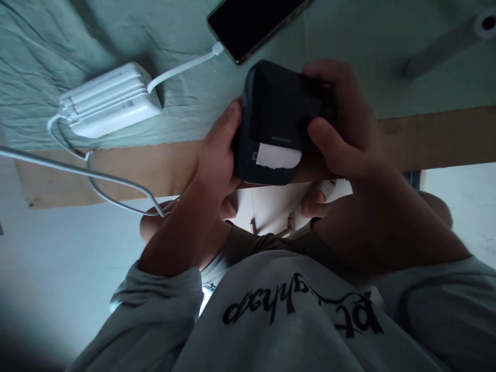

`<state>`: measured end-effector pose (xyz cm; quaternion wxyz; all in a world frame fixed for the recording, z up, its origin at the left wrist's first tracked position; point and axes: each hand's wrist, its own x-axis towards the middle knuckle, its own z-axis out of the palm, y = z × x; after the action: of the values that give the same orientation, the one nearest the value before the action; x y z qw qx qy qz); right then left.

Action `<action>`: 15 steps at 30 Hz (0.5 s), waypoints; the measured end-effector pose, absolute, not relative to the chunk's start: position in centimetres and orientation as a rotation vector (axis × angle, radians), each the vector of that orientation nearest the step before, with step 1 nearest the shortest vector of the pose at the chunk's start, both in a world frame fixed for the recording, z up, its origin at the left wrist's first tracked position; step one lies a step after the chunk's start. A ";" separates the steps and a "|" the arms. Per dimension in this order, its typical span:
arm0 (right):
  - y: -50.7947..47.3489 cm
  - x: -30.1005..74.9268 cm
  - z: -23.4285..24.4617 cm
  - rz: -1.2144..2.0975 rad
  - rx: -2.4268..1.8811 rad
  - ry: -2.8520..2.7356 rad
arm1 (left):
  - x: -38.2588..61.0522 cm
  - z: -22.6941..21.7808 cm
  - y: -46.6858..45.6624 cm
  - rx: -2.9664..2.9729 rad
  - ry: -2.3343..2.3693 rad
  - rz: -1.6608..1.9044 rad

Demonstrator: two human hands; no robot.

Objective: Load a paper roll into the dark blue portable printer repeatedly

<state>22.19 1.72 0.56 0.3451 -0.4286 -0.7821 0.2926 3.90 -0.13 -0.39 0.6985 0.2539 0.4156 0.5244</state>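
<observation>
A dark, boxy portable printer (284, 111) is held between my two hands, over the table's front edge. A short white paper strip (278, 156) with a torn edge sticks out of its slot. My left hand (220, 147) is closed on the printer's left side, its thumb along the edge. On the right side, my right hand (346, 121) grips it with the thumb near the slot and a finger at the far corner. Part of the right side lies in shadow behind that hand. Just beyond the printer lies a phone (256, 23) with a dark screen.
A white power bank (116, 101) lies on the green cloth (186, 111), joined to the phone by a white cable (184, 68). Another white cable (120, 181) hangs near my left forearm. A pale tube (449, 46) with a holed end is at right. The wooden table edge (437, 137) runs across.
</observation>
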 end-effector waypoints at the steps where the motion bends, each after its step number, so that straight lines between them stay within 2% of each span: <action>1: 1.8 22.3 0.5 0.753 -1.099 -2.033 | 3.9 -0.4 -0.2 0.556 0.929 1.161; 11: 2.3 23.1 -0.1 0.765 -0.889 -2.162 | 3.7 0.3 -0.2 0.624 0.844 1.220; 15: 2.4 23.1 0.0 0.646 -0.931 -2.176 | 3.8 0.6 -0.1 0.606 0.856 1.220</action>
<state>23.15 2.40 -0.01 0.3373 -0.3572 -0.8349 0.2480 3.81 -0.07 0.59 0.6936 0.2712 0.3833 0.5463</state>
